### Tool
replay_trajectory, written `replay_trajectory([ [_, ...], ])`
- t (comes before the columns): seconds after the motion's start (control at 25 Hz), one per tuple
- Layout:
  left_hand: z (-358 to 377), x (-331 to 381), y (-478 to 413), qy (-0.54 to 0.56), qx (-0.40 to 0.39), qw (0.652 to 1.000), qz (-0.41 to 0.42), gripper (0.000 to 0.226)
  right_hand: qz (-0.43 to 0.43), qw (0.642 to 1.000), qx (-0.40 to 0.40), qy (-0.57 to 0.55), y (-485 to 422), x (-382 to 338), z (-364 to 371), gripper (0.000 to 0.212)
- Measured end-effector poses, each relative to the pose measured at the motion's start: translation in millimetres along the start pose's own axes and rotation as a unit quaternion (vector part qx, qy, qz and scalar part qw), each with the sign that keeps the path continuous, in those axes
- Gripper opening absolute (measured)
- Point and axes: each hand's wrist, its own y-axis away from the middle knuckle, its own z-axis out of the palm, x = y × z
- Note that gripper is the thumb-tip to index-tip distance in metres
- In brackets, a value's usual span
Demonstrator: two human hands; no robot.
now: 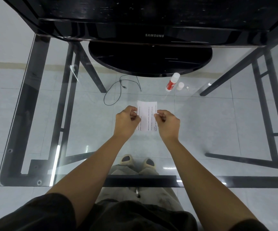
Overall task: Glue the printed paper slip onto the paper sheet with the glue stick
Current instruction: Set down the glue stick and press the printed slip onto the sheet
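Room: pale tiled floor seen through a glass bench [35,114] on a black frame; a monitor [151,35] stands at the far edge, beyond both hands.
Slip: the printed slip [147,114] hangs between the two hands, held at its side edges, print side up, lines of text running away from the person.
Left hand: the left hand [126,120] is curled, thumb and forefinger pinching the slip's left edge.
Right hand: the right hand [167,123] mirrors it, pinching the right edge; other fingers folded in.
Arms: both forearms reach forward, nearly straight, converging on the slip, wrists level.
Glue stick: the glue stick [172,82] lies well beyond the right hand, near the monitor foot, with its cap [180,86] off just beside it.
Sheet: no separate paper sheet can be told apart under the slip; it may be hidden or out of view.
Step, as judged: aligning the slip before setting it down.
Doing it well: keep the slip taut and level, lower one edge first, then smooth outward so no wrinkle or bubble forms.
Risk: uneven tension could skew or crease the slip.
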Motion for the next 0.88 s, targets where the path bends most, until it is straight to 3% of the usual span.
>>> replay_trajectory([
  [0.36,7,4,8,-0.022,0.015,0.999,0.04,0.037,-0.035,0.998,-0.004,0.054,-3,1,4,0.022],
  [0.52,11,0,14,-0.088,0.011,0.991,0.096,0.04,-0.007,0.997,-0.016,0.074,-4,-1,5,0.039],
  [0.6,12,-4,16,-0.12,0.0,0.986,0.113,0.039,-0.043,0.992,-0.017,0.121,-4,1,5,0.049],
  [0.68,14,-8,17,-0.159,-0.009,0.979,0.13,0.041,-0.124,0.972,-0.021,0.199,-4,5,5,0.055],
  [0.76,15,-10,18,-0.205,-0.024,0.967,0.149,0.047,-0.191,0.937,-0.073,0.282,-6,10,5,0.064],
  [0.88,15,-11,14,-0.282,-0.044,0.941,0.181,0.058,-0.234,0.891,-0.142,0.362,-9,18,6,0.072],
])
